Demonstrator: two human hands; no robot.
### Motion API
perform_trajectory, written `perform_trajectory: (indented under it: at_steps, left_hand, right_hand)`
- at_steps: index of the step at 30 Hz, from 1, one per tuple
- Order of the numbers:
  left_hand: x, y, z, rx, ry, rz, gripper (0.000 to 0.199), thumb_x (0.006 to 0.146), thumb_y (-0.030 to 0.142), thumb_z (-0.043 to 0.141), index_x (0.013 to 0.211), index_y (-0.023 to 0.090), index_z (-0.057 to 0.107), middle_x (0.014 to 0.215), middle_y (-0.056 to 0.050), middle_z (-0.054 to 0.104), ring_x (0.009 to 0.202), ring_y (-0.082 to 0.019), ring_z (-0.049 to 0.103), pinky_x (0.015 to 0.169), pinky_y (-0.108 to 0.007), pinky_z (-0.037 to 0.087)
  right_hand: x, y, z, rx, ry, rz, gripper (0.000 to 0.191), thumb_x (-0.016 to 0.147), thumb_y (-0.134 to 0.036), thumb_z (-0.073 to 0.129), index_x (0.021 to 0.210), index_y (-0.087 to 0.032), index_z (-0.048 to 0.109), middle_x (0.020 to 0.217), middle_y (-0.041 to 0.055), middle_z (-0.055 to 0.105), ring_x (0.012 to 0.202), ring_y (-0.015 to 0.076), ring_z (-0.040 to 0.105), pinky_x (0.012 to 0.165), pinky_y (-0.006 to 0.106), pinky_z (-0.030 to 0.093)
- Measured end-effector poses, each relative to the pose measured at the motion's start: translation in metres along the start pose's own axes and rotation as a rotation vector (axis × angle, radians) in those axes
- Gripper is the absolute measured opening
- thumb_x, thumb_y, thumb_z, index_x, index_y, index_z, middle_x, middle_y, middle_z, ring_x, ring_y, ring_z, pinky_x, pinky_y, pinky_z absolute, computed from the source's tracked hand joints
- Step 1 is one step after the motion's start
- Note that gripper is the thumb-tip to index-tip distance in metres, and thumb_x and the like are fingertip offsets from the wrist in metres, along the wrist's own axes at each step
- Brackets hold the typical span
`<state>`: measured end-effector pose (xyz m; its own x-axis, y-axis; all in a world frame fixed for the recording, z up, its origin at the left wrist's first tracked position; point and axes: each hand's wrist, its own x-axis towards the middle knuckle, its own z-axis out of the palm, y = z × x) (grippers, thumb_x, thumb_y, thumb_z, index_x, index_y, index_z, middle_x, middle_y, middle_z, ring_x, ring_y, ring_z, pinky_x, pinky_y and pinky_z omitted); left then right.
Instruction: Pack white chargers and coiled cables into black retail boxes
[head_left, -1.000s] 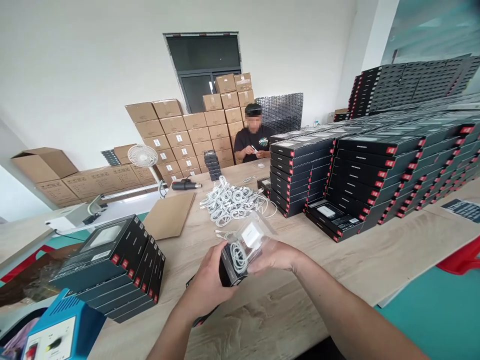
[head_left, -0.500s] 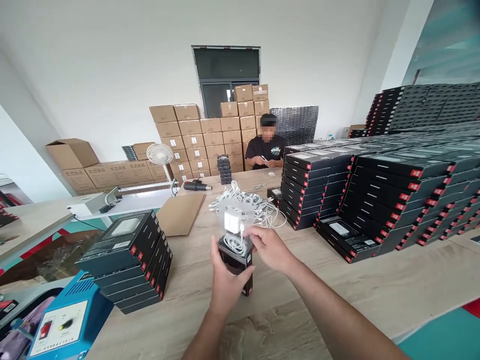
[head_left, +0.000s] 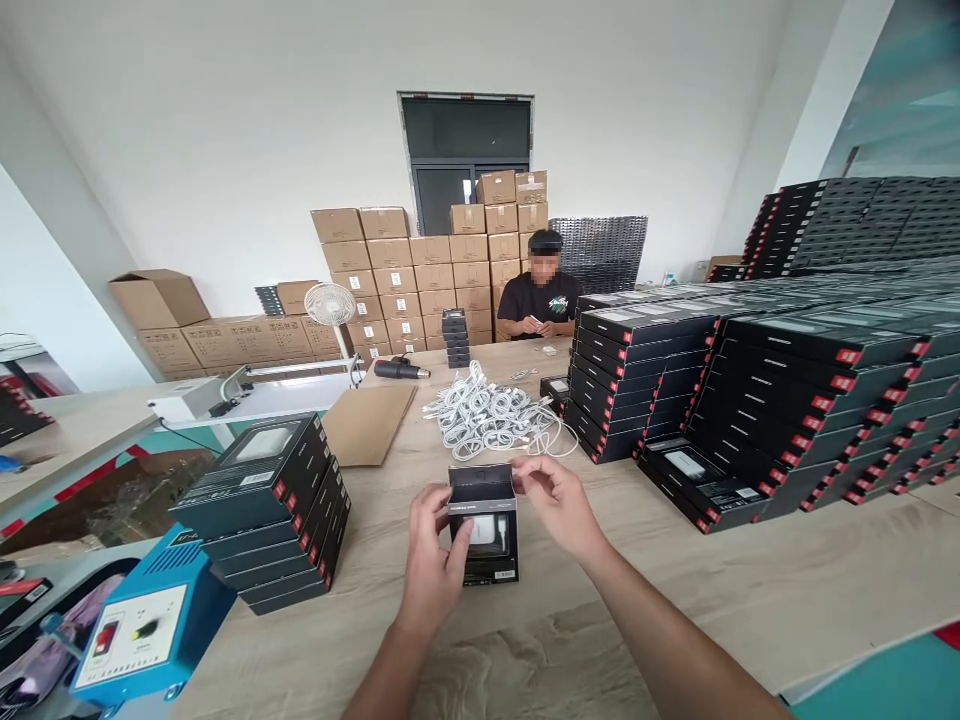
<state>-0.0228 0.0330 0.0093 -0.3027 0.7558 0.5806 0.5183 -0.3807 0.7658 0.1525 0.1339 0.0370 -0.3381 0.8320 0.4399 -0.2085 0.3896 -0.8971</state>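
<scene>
A black retail box [head_left: 487,575] stands upright on the wooden table in front of me, its top open and the back flap raised. Through its front window shows a white charger [head_left: 491,532]. My left hand [head_left: 436,550] grips the box at its left side, thumb across the front by the window. At the top right corner, my right hand [head_left: 556,502] has thumb and bent fingers closed at the flap's edge. Just beyond the box lies a tangled heap of white cables [head_left: 495,410].
Stacked black boxes stand at left [head_left: 277,510] and in a large pile at right [head_left: 645,350]. A flat cardboard sheet [head_left: 371,425], heat gun [head_left: 401,368] and fan [head_left: 330,303] lie beyond. A blue machine [head_left: 142,620] is at lower left. A person [head_left: 541,295] sits opposite.
The clear tray with the white charger and coiled cable, above the box before, has gone down inside it. The box has turned its window toward me; my right hand has moved to its top corner.
</scene>
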Motion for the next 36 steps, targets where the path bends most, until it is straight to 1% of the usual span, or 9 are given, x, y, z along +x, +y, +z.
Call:
perform_trajectory:
  at_steps: [3,5,8,11,13,17,23,28,36]
  left_hand:
    - [0.004,0.002,-0.009,0.076,-0.039,0.060,0.023,0.095,0.032,0.052,0.116,0.024,0.056,0.132,-0.012,0.049,0.127,-0.025,0.051,0.101,-0.041,0.049]
    - [0.009,0.005,-0.015,0.111,-0.054,0.109,0.017,0.096,0.029,0.050,0.106,0.023,0.062,0.135,-0.012,0.051,0.130,-0.026,0.050,0.106,-0.043,0.045]
    - [0.015,0.010,-0.022,0.046,-0.063,0.124,0.012,0.096,0.027,0.051,0.100,0.023,0.061,0.131,-0.011,0.058,0.128,-0.025,0.054,0.109,-0.045,0.044]
    - [0.017,0.016,-0.028,-0.071,-0.072,0.072,0.014,0.094,0.026,0.054,0.107,0.024,0.054,0.116,-0.009,0.065,0.118,-0.023,0.061,0.103,-0.042,0.049]
    - [0.019,0.022,-0.033,-0.019,-0.148,0.078,0.016,0.092,0.027,0.057,0.107,0.023,0.057,0.115,-0.010,0.064,0.117,-0.024,0.061,0.103,-0.042,0.049]
    - [0.028,0.032,-0.039,0.019,-0.277,0.069,0.013,0.092,0.031,0.057,0.097,0.021,0.064,0.122,-0.012,0.062,0.118,-0.025,0.059,0.100,-0.040,0.049]
    - [0.042,0.031,-0.039,-0.002,-0.330,0.069,0.021,0.096,0.032,0.053,0.101,0.022,0.071,0.110,-0.009,0.071,0.106,-0.022,0.065,0.096,-0.038,0.051]
    - [0.040,0.027,-0.041,-0.006,-0.329,0.099,0.023,0.095,0.034,0.055,0.098,0.024,0.075,0.111,-0.009,0.071,0.107,-0.023,0.065,0.093,-0.039,0.053]
    - [0.044,0.022,-0.045,-0.053,-0.391,0.083,0.023,0.095,0.032,0.054,0.098,0.023,0.075,0.116,-0.009,0.070,0.110,-0.023,0.065,0.093,-0.037,0.052]
  right_hand:
    - [-0.013,0.000,-0.001,-0.131,-0.064,-0.099,0.018,0.093,-0.035,0.058,0.095,-0.023,0.071,0.107,0.0077,0.070,0.104,0.0235,0.066,0.094,0.038,0.051]
    - [-0.018,-0.003,-0.002,-0.243,-0.071,-0.194,0.017,0.093,-0.032,0.059,0.095,-0.024,0.073,0.113,0.0091,0.070,0.107,0.0242,0.065,0.097,0.039,0.050]
    - [-0.023,-0.009,-0.001,-0.347,-0.064,-0.302,0.010,0.090,-0.024,0.061,0.095,-0.024,0.070,0.119,0.0093,0.069,0.109,0.0245,0.065,0.098,0.040,0.049]
    - [-0.025,-0.015,-0.001,-0.361,-0.096,-0.283,0.021,0.086,-0.019,0.062,0.106,-0.026,0.063,0.112,0.0074,0.070,0.105,0.0235,0.066,0.095,0.039,0.051]
    - [-0.025,-0.019,-0.001,-0.365,-0.159,-0.281,0.027,0.083,-0.019,0.066,0.109,-0.026,0.062,0.109,0.0069,0.070,0.102,0.0237,0.065,0.092,0.038,0.051]
    - [-0.020,-0.028,-0.002,-0.338,-0.219,-0.296,0.012,0.088,-0.020,0.062,0.098,-0.026,0.066,0.102,0.0064,0.068,0.100,0.0223,0.063,0.090,0.036,0.050]
    - [-0.011,-0.039,-0.003,-0.309,-0.259,-0.216,0.011,0.088,-0.022,0.062,0.095,-0.025,0.071,0.095,0.0048,0.068,0.092,0.0206,0.064,0.086,0.035,0.049]
    - [-0.011,-0.040,-0.008,-0.284,-0.315,-0.155,0.010,0.089,-0.029,0.064,0.093,-0.025,0.073,0.103,0.0060,0.066,0.100,0.0221,0.063,0.089,0.036,0.050]
    - [-0.006,-0.042,-0.011,-0.304,-0.365,-0.199,0.016,0.093,-0.032,0.061,0.092,-0.024,0.074,0.100,0.0062,0.066,0.095,0.0206,0.064,0.088,0.035,0.049]
